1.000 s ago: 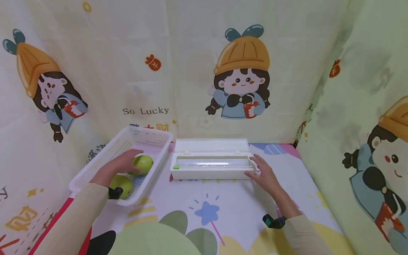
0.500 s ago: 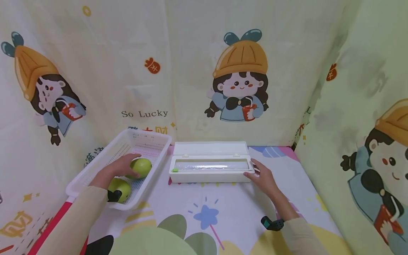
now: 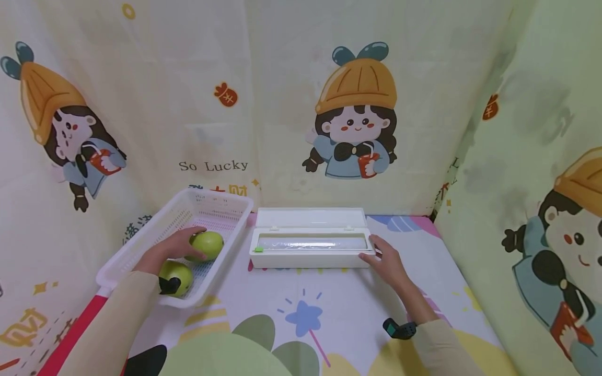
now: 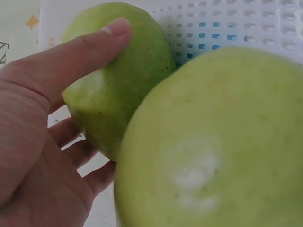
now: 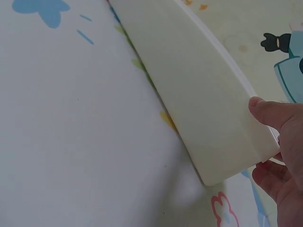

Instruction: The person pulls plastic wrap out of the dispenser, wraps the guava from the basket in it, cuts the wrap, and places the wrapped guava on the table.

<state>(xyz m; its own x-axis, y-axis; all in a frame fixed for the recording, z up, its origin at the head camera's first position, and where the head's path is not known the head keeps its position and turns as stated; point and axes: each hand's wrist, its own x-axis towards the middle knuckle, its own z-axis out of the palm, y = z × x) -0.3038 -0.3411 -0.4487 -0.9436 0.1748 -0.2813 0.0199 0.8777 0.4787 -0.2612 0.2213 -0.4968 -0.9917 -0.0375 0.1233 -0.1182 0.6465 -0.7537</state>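
In the head view my left hand (image 3: 176, 248) reaches into the white basket, holding the farther green mango (image 3: 208, 246). The left wrist view shows my thumb laid over this mango (image 4: 118, 80) and fingers curled beneath it. A second green mango (image 4: 213, 142) fills the foreground there; in the head view my wrist partly covers it. My right hand (image 3: 388, 262) pinches the right end of a white cling film dispenser (image 3: 310, 260). Its lid (image 3: 310, 217) stands raised, showing a clear film roll (image 3: 312, 244). Up close, my thumb presses the dispenser's (image 5: 189, 85) front top edge and fingers bend round its end.
The perforated white basket (image 3: 248, 209) stands left of the dispenser. A green slider (image 3: 258, 249) sits at the dispenser's left end. A printed cloth (image 3: 263, 292) covers the table, with patterned curtains (image 3: 282, 104) behind and at the sides.
My right hand has closed in on the dispenser's right end, its fingers moving from spread to pinching. My left hand stays on the mango. The head view has shifted slightly.
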